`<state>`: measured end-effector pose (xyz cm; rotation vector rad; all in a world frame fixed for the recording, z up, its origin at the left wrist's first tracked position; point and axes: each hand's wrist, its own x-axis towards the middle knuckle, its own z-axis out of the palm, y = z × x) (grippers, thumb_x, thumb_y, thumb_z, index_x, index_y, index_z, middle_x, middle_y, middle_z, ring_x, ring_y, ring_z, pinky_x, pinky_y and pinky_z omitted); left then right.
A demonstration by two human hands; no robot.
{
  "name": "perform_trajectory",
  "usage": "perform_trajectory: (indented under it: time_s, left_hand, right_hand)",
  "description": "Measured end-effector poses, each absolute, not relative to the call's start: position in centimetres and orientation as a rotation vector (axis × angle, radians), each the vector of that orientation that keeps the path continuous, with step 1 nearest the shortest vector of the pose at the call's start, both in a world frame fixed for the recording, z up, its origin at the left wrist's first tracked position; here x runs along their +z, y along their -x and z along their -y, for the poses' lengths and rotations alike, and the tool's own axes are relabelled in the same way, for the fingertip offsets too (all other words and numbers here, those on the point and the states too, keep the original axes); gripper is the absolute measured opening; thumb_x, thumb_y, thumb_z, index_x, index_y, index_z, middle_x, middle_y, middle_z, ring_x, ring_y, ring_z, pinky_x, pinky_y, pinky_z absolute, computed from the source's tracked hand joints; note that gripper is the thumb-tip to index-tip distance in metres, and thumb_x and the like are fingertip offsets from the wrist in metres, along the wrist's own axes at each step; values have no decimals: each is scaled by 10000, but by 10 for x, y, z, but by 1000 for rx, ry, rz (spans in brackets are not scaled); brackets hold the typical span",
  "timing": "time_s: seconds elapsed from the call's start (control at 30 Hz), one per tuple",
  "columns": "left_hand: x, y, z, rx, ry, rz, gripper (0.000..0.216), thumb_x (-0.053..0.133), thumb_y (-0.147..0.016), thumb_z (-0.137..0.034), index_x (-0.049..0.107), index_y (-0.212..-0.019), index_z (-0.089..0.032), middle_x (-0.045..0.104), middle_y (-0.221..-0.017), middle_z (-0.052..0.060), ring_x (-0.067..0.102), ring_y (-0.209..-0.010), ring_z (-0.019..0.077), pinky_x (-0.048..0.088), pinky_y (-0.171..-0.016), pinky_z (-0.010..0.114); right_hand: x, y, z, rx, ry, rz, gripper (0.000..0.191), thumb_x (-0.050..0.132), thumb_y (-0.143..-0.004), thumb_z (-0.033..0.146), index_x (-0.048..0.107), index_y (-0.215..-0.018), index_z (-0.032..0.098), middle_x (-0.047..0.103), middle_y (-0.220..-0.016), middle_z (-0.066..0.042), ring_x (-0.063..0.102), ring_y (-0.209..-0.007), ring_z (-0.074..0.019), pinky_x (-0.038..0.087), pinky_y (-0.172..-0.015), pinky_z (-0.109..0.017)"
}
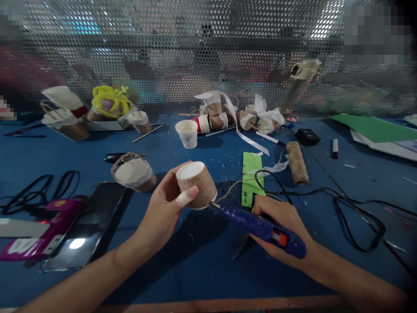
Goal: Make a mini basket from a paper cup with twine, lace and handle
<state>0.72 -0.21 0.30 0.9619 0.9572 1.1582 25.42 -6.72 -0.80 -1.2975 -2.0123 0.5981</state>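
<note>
Here: Twine-wrapped cup [200,182], inverted, glue nozzle [215,204] at the rim

Principal item: one cup, near the centre of view, held above the blue table [202,278]; white end up and tipped, wider rim down, wall covered in brown twine.

Left hand [167,201]: at 8 o'clock, pinching the cup; thumb across the near wall, fingers behind, mostly hidden.

Right hand [286,213]: at 4 o'clock, curled round the handle of a blue glue gun [257,224]; trigger pressure cannot be told.

Nozzle: at the rim, between 4 and 5 o'clock; touching or just short of it, cannot tell which.

Loose twine [232,186]: from beside the rim toward 3 o'clock.

Handling notes, by judgement: the step appears to be gluing at the rim. Best served by a steady cup, a small bead laid close under the twine, and the tip drawn off cleanly to avoid strings. Thumb best kept well clear of hot glue; the strand wants light tension, laid snug against its neighbour.

Surroundings: green strip [251,171], 3 o'clock; twine roll [297,163], farther out, between 2 and 3; black cable [339,217], beyond the right hand, best kept from snagging; white paper cup [188,138], near 12; lace-trimmed cup [143,181], 9; phone [87,221], 8.
</note>
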Motion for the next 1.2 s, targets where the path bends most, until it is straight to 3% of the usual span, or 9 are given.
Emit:
perform_trajectory:
  time_s: [0.13, 0.3, 0.47, 0.63, 0.83, 1.2]
  left_hand:
    - [6, -9, 3, 1157, -952, -983, 450, 846, -755, -256, 705, -1179, -303, 688, -1281, 24, 539, -1306, 272, 450, -1055, 334]
    - [4, -6, 3, 1130, -901, -899, 477, 779, -832, -295, 662, -1294, -316, 659, -1351, 32, 496, -1367, 303, 426, -1117, 393]
    - [6, -6, 4, 1096, -804, -860, 465, 751, -829, -374, 684, -1280, -282, 701, -1264, 56, 571, -1275, 327, 551, -977, 388]
    - [7, -7, 7, 1065, -777, -886, 494, 762, -812, -391, 683, -1282, -259, 706, -1241, 67, 628, -1183, 296, 585, -867, 326]
    - [2, -8, 7, 1049, -833, -866, 500, 771, -819, -402, 683, -1280, -231, 693, -1251, 96, 613, -1195, 323, 557, -931, 376]
    - [3, -4, 5, 1095, -811, -847, 394, 781, -805, -423, 732, -1138, -218, 715, -1159, 83, 639, -1162, 298, 576, -929, 372]
  right_hand:
    - [-6, -254, 67, 596, 1286, 2037, 318, 605, -645, 52, 363, -743, 235, 479, -694, 50, 405, -563, -109, 273, -533, -266]
    - [-6, -255, 65, 637, 1328, 1958, 292, 628, -707, 78, 382, -726, 235, 460, -661, 57, 391, -547, -107, 276, -530, -271]
    - [-9, -257, 65, 747, 1337, 1885, 288, 633, -803, 122, 380, -722, 234, 466, -630, 68, 406, -528, -99, 299, -525, -261]
    - [-7, -253, 68, 716, 1272, 1933, 323, 645, -757, 94, 353, -726, 228, 437, -638, 74, 399, -544, -89, 289, -522, -246]
    - [-4, -248, 70, 736, 1265, 1950, 326, 644, -698, 56, 364, -716, 220, 434, -646, 76, 390, -550, -81, 278, -520, -242]
    - [-9, -253, 66, 866, 1327, 1821, 307, 623, -808, 110, 370, -677, 224, 436, -614, 70, 401, -534, -91, 299, -513, -248]
